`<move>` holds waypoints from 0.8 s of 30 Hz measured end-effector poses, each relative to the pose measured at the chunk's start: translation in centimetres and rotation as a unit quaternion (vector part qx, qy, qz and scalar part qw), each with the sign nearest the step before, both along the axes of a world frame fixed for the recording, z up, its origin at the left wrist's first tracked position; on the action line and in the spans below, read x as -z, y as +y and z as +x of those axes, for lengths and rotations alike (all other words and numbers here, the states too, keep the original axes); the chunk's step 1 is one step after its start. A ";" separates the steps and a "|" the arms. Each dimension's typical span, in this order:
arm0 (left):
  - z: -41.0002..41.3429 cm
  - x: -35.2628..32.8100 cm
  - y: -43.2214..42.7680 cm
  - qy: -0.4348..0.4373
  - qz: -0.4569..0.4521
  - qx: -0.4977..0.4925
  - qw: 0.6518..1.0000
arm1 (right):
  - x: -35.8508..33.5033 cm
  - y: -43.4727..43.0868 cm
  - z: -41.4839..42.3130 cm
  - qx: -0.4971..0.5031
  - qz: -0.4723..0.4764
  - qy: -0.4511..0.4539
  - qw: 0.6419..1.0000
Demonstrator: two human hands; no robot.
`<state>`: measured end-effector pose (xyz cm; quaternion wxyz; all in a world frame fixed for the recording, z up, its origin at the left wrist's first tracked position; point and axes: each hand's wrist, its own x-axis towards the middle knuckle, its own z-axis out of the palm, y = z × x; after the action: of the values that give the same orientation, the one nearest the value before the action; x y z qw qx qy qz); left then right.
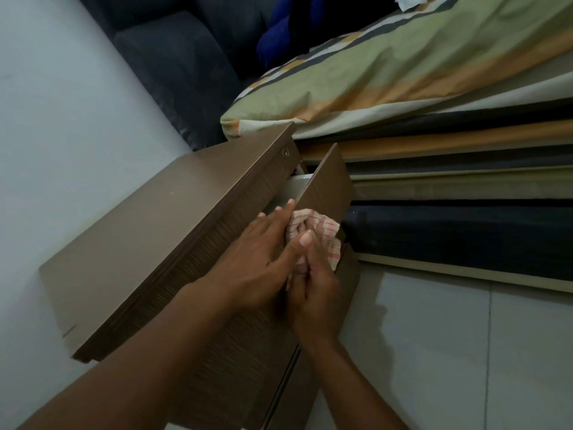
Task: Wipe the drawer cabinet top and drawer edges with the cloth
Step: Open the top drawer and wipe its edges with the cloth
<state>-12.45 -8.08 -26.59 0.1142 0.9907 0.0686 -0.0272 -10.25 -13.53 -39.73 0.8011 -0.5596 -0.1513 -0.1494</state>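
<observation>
Right hand (pixel 316 293) is clenching the cloth (pixel 328 231) against the open drawer (pixel 325 187); left hand (pixel 257 262), fingers straight, is resting on its edge.

A cabinet (pixel 148 231) stands against the wall (pixel 62 119) at left, with a bed (pixel 403 72) just beyond it and a padded seat (pixel 173 66) behind, along the wall. The top drawer (pixel 325 184) stands open over the floor (pixel 465 352) at right. The left hand (pixel 248 265) lies across the gap, fingers (pixel 290 206) on the drawer's top edge. The right hand (pixel 313 296), just beside it, holds a cloth (pixel 322 231) on the drawer front.
</observation>
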 end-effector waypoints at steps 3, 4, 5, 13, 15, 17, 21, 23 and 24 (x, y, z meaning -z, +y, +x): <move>-0.4 0.4 0.0 -0.012 0.010 -0.002 1.000 | 0.7 0.5 3.4 -0.004 -0.030 -0.035 0.999; -0.5 0.4 0.0 -0.016 0.009 -0.006 1.000 | 1.1 0.5 5.0 0.004 -0.039 -0.023 0.999; -0.5 0.5 0.0 -0.019 0.008 -0.007 1.000 | 1.5 0.3 6.7 0.011 -0.048 -0.013 0.999; 0.0 0.5 0.1 -0.014 0.023 -0.006 1.000 | 2.9 -0.8 10.5 -0.017 0.042 0.265 0.963; 0.0 0.4 0.1 -0.008 0.029 -0.009 1.000 | 2.4 -1.0 8.9 0.022 0.039 0.255 0.966; -0.1 0.4 0.1 -0.009 0.031 -0.009 0.999 | 0.7 -1.0 7.3 0.067 -0.006 0.142 0.988; -0.2 0.5 0.2 -0.014 0.031 -0.011 0.999 | -0.6 0.1 7.9 0.041 -0.059 -0.040 0.997; -0.1 0.5 0.2 -0.013 0.015 -0.018 1.000 | 0.1 0.2 10.5 0.044 -0.052 -0.002 0.998; -0.1 0.5 0.2 -0.011 0.011 -0.021 1.000 | 0.6 0.0 12.0 0.043 -0.052 0.037 0.997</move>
<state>-12.53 -7.89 -27.06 0.1048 0.9905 0.0884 -0.0135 1.71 -13.53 -40.33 0.7690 -0.6112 -0.1050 -0.1553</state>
